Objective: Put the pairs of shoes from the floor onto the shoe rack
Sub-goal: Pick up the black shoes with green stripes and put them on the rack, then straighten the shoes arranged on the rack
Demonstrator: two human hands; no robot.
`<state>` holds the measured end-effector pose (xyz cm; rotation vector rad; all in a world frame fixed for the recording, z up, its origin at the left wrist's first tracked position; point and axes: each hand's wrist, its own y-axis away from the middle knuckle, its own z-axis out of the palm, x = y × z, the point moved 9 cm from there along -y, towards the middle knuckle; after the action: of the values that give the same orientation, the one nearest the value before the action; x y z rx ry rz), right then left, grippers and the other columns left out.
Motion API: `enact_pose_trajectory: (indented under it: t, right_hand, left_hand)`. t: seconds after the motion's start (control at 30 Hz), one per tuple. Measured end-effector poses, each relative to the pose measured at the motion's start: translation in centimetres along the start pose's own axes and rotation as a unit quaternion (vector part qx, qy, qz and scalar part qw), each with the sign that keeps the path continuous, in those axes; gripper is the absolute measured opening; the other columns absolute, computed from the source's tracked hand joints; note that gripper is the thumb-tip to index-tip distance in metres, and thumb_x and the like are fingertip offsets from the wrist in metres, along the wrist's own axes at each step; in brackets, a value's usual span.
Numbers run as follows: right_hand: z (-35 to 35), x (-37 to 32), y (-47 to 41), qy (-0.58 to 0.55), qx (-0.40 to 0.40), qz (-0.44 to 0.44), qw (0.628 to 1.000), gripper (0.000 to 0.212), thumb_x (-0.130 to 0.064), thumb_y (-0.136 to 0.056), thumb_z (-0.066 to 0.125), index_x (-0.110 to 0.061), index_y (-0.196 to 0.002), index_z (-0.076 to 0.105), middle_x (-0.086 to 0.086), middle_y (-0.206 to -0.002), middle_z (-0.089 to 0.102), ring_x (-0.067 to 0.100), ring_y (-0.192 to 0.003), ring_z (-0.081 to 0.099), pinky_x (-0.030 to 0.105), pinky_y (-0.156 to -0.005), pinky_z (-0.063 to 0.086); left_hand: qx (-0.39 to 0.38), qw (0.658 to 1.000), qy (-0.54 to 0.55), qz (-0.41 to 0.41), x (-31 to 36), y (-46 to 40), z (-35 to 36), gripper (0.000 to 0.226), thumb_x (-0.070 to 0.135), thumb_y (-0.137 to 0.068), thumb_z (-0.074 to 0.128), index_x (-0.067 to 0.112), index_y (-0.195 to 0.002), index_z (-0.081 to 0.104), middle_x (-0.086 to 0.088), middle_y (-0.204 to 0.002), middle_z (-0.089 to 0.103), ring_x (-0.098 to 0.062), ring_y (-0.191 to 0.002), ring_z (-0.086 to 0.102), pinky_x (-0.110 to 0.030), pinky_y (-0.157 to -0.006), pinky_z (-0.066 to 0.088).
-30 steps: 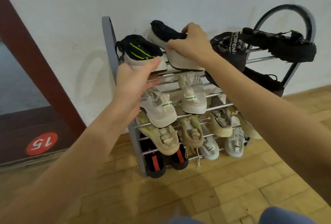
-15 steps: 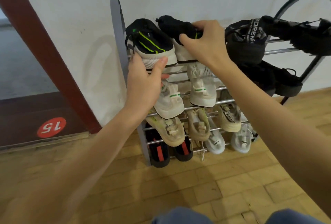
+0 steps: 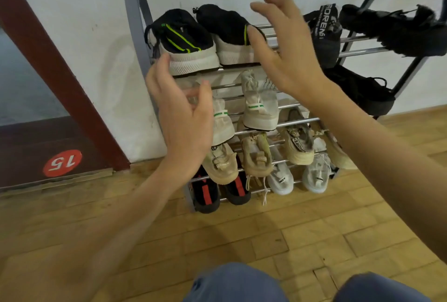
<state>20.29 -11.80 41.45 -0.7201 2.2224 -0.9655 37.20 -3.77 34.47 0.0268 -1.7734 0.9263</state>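
Both hands — left hand [image 3: 183, 118], right hand [image 3: 287, 52] — now off the black sneakers [image 3: 205, 38].

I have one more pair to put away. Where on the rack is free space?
The top shelf has bare rails between the black-and-green sneakers and the dark bag, partly hidden by the right hand. The lower shelves look crowded.
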Motion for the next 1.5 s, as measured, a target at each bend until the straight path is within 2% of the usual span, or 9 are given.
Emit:
enact_pose_trajectory:
  t: [0.13,0.33,0.5,0.57,0.77,0.97,1.07,1.2,1.5]
  right_hand:
    - [-4.1,0.7,2.3,0.059,0.114,-0.101,0.987,0.027,-0.012,-0.089,0.054,0.001,-0.109,0.065,0.024,-0.120,0.055,0.036,-0.113,0.052,0.046,-0.090,0.046]
    - [-7.1,5.9,6.2,0.090,0.188,-0.071,0.975,0.019,0.000,-0.081,0.056,0.004,-0.097,0.066,0.027,-0.108,0.055,0.028,-0.105,0.046,0.044,-0.083,0.046]
    - [-9.8,11.4,8.0,0.142,0.212,0.002,0.967,0.027,-0.002,-0.078,0.054,0.001,-0.103,0.063,0.025,-0.112,0.054,0.023,-0.106,0.043,0.038,-0.088,0.042]
    - [-11.1,14.3,8.5,0.165,0.221,0.072,0.959,0.039,-0.008,-0.080,0.053,-0.003,-0.118,0.059,0.024,-0.125,0.049,0.029,-0.119,0.043,0.033,-0.100,0.033]
    - [-13.1,22.3,7.1,0.272,0.071,0.170,0.944,0.065,-0.032,-0.093,0.052,-0.024,-0.152,0.026,0.021,-0.155,0.023,0.046,-0.136,0.027,0.054,-0.108,0.026]
    - [-14.4,23.8,4.7,0.283,-0.002,0.113,0.952,0.057,-0.026,-0.090,0.064,-0.018,-0.142,0.043,0.018,-0.139,0.043,0.048,-0.121,0.035,0.051,-0.100,0.030]
    - [-14.3,24.0,4.2,0.281,0.005,0.099,0.955,0.052,-0.022,-0.088,0.065,-0.015,-0.137,0.050,0.019,-0.134,0.046,0.047,-0.122,0.036,0.051,-0.098,0.030]
    - [-13.5,25.0,2.7,0.270,-0.003,0.143,0.952,0.052,-0.023,-0.088,0.063,-0.019,-0.138,0.049,0.015,-0.136,0.045,0.042,-0.126,0.035,0.048,-0.100,0.029]
    - [-14.5,27.0,4.2,0.263,-0.009,0.153,0.953,0.054,-0.029,-0.091,0.040,-0.028,-0.145,0.041,0.010,-0.139,0.047,0.037,-0.126,0.037,0.044,-0.101,0.024]
  left_hand:
    - [0.048,0.993,-0.035,0.106,2.7,1.7,0.5,0.039,0.004,-0.086,0.057,-0.002,-0.121,0.042,-0.013,-0.123,0.035,-0.006,-0.081,0.060,-0.014,-0.063,0.048]
    - [-0.081,0.971,-0.052,0.218,7.0,1.3,8.2,0.028,0.001,-0.083,0.059,-0.005,-0.110,0.054,-0.018,-0.111,0.050,-0.017,-0.095,0.057,-0.030,-0.082,0.054]
    - [-0.190,0.942,-0.153,0.233,9.4,-0.3,15.5,0.063,0.032,-0.082,0.066,0.007,-0.135,0.043,-0.013,-0.135,0.043,-0.016,-0.122,0.046,-0.009,-0.101,0.035]
    - [-0.237,0.932,-0.190,0.197,9.0,-0.9,18.3,0.081,0.042,-0.081,0.068,0.014,-0.146,0.030,-0.011,-0.146,0.034,-0.021,-0.134,0.038,-0.020,-0.107,0.032]
    - [-0.304,0.919,-0.217,0.122,8.3,-2.9,21.9,0.086,0.033,-0.080,0.069,0.018,-0.151,0.023,-0.009,-0.148,0.042,-0.025,-0.134,0.041,-0.029,-0.103,0.034]
    - [-0.412,0.889,-0.187,0.069,8.0,-3.8,22.5,0.086,0.016,-0.071,0.080,0.021,-0.145,0.037,0.000,-0.138,0.051,-0.019,-0.125,0.051,-0.026,-0.103,0.042]
    - [-0.413,0.893,-0.169,0.064,8.5,-4.0,22.2,0.074,0.008,-0.072,0.079,0.021,-0.137,0.046,0.006,-0.116,0.054,-0.014,-0.111,0.056,-0.014,-0.082,0.045]
    - [-0.398,0.895,-0.183,0.080,8.8,-4.1,22.3,0.063,0.020,-0.069,0.083,0.022,-0.126,0.055,0.002,-0.120,0.056,-0.017,-0.119,0.054,-0.031,-0.098,0.044]
    - [-0.273,0.940,-0.172,0.107,10.1,-3.5,24.8,0.064,0.036,-0.067,0.083,0.013,-0.117,0.052,0.006,-0.107,0.049,-0.011,-0.097,0.048,-0.022,-0.077,0.035]
